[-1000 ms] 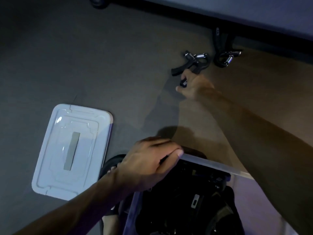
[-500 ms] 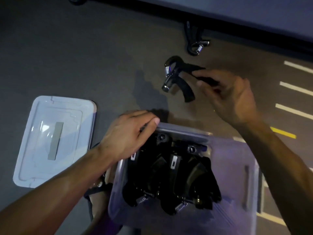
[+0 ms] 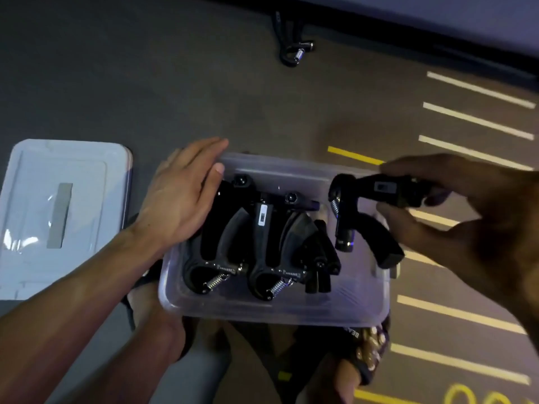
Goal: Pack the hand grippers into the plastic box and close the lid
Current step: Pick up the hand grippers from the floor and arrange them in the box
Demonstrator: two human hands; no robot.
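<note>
Right hand [image 3: 466,217], grip clamped on a hand gripper [image 3: 364,217], is aiming it at the plastic box's [image 3: 262,310] free right side; left hand [image 3: 180,199], fingers apart, is steadying the rim.

Both forearms are bare from the edge of the view to the wrist, with no sleeve, watch, bracelet or glove showing. The left hand [image 3: 180,196] is bare, and no ring can be seen on its fingers. The right hand [image 3: 466,217] is bare as well, though it lies in shadow and fine detail is hard to make out. Near the bottom edge the legs look bare. On the right foot sits a dark sandal [image 3: 369,349] with a broad strap, pale lettering at its top and small light studs across it. The left foot wears a dark sandal strap [image 3: 131,304].
</note>
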